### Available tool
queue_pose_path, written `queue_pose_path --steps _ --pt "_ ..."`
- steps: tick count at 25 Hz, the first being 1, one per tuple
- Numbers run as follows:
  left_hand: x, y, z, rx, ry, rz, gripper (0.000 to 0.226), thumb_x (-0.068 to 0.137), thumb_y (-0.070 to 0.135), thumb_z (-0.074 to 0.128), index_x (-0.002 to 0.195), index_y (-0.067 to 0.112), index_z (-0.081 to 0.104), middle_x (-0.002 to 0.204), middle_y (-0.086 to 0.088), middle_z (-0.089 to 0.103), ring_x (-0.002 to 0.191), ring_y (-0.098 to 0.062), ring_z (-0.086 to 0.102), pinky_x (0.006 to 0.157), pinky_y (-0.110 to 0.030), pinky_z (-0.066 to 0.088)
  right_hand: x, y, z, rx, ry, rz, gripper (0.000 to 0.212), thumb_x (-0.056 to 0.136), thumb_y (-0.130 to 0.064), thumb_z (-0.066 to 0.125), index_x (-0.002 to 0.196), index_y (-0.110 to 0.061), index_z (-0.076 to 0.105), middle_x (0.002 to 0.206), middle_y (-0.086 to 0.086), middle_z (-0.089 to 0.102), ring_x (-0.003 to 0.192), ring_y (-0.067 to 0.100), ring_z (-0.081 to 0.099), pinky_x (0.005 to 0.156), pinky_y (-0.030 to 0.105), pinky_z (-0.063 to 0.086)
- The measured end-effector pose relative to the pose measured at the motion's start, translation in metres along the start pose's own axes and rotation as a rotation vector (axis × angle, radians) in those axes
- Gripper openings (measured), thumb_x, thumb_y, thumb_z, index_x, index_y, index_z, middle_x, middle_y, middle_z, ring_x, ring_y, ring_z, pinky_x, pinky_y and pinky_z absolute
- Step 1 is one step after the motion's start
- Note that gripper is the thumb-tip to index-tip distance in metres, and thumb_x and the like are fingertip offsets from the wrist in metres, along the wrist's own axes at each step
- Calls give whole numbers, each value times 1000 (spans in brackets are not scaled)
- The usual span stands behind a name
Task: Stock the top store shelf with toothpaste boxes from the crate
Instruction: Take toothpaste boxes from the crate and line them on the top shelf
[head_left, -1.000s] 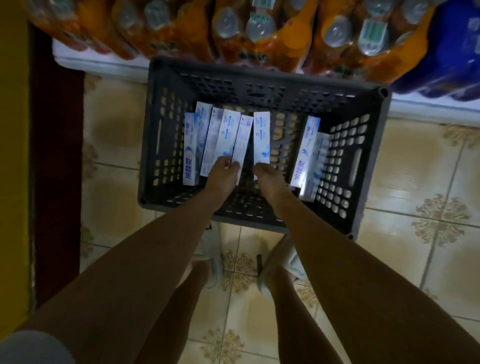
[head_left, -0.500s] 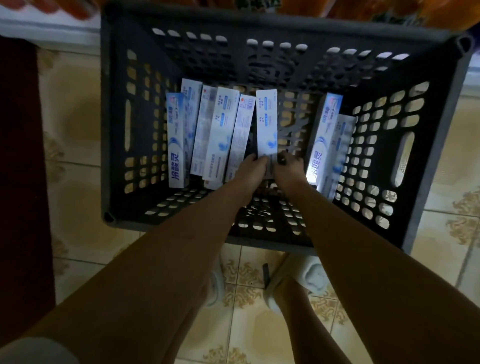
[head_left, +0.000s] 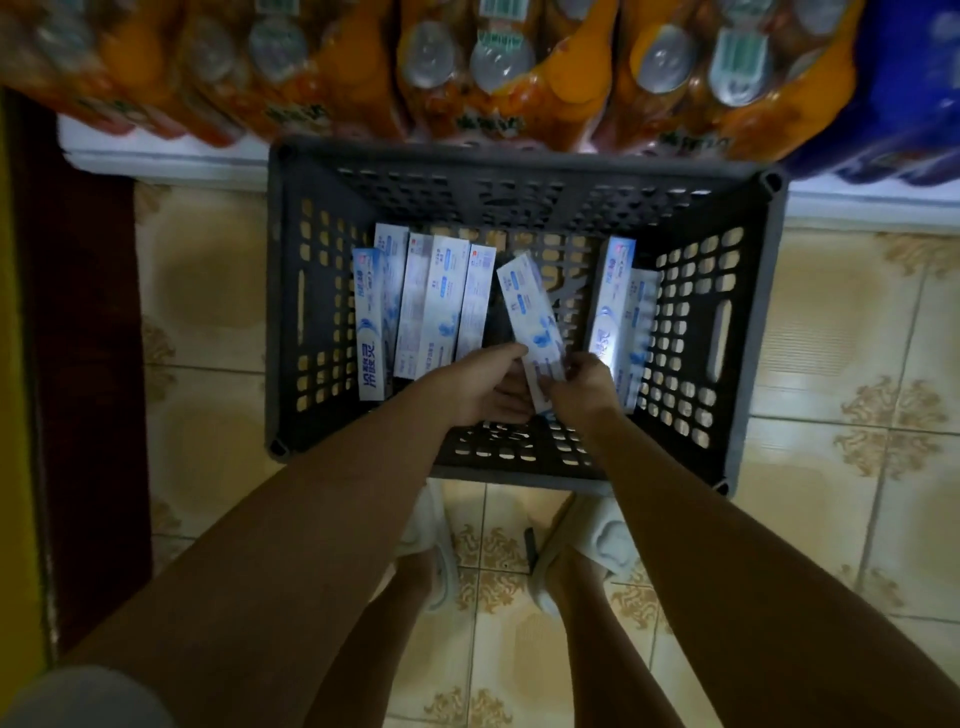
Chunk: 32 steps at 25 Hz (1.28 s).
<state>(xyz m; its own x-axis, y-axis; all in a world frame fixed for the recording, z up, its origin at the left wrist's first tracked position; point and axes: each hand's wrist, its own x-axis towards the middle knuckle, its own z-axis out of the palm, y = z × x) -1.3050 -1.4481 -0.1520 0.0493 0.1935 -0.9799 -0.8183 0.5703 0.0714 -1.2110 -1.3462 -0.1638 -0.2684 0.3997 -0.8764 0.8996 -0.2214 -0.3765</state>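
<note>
A dark grey slotted crate (head_left: 750, 332) stands on the tiled floor below me. Several white-and-blue toothpaste boxes (head_left: 426, 306) lie side by side in its left half. Two more boxes (head_left: 615, 312) lean against its right wall. Both hands grip the near end of one toothpaste box (head_left: 530, 312) in the middle, tilted with its far end to the left. My left hand (head_left: 480, 387) holds it from the left and underneath. My right hand (head_left: 584, 387) pinches it from the right. The top shelf is out of view.
Shrink-wrapped packs of orange drink bottles (head_left: 467, 67) sit on a low white ledge behind the crate, with a blue pack (head_left: 904, 93) at the right. A dark red strip (head_left: 72, 364) runs along the left. My feet in light shoes (head_left: 582, 551) stand just before the crate.
Both hands closed on the middle box and raised its near end, tilting it leftward. The camera pulled back up, so the bottle packs show again.
</note>
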Motion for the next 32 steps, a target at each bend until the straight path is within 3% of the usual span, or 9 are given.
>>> queue_pose_path --steps 6,11,14,17,20,23,27,29,32 --pt "-67 15 14 -185 65 137 51 92 49 59 124 10 56 111 -18 66 100 -33 67 86 -46 57 -65 -28 -36 -265 -47 -244 42 79 -8 76 106 -23 47 116 6 55 103 23 58 62 23 48" --pt "-140 28 23 -244 41 185 40 88 48 65 106 12 60 97 -15 70 95 -31 68 90 -47 56 -123 -49 -66 -395 -9 -488 39 81 -4 69 103 -22 43 113 7 51 101 28 60 78 48 56" --pt "-182 30 25 -247 21 206 34 90 42 64 102 10 60 98 -17 70 92 -30 70 85 -44 58 -158 -66 -86 -401 -50 -552 44 77 -6 74 104 -22 44 109 3 52 99 23 59 74 45 56" --pt "-230 38 20 -234 4 226 39 91 45 58 108 9 58 108 -19 67 98 -34 68 88 -47 55 -208 -88 -106 -183 -295 -443 50 75 -22 83 111 -18 48 107 -2 58 99 18 61 77 33 56" --pt "-304 49 24 -48 -63 227 56 86 54 61 121 9 57 122 -24 62 109 -33 63 99 -49 48 -277 -125 -137 -208 -521 -270 57 81 -52 71 123 -20 50 114 -4 61 102 11 61 82 26 51" --pt "-395 60 38 215 -130 187 62 83 54 66 128 13 53 120 -20 66 105 -34 66 98 -50 50 -351 -167 -166 -212 -625 -252 62 81 -73 48 126 -32 53 123 -5 62 109 15 64 94 39 52" --pt "-510 75 58 580 -104 132 49 83 54 66 112 16 56 92 -14 65 76 -27 66 79 -37 57 -430 -227 -195 189 -412 -299 67 92 -73 27 141 -29 41 119 8 65 98 26 72 82 45 59" --pt "-558 85 64 716 -74 115 61 76 58 71 117 16 56 87 -12 64 77 -25 65 84 -38 56 -462 -256 -209 223 -409 -332 69 89 -75 33 143 -31 36 118 10 65 96 28 72 80 48 59" --pt "-617 103 72 819 -46 159 69 71 62 71 117 14 55 89 -12 67 77 -24 68 81 -38 58 -505 -294 -227 96 -468 -404 53 93 -58 52 129 -20 51 117 14 67 94 27 73 77 43 60"
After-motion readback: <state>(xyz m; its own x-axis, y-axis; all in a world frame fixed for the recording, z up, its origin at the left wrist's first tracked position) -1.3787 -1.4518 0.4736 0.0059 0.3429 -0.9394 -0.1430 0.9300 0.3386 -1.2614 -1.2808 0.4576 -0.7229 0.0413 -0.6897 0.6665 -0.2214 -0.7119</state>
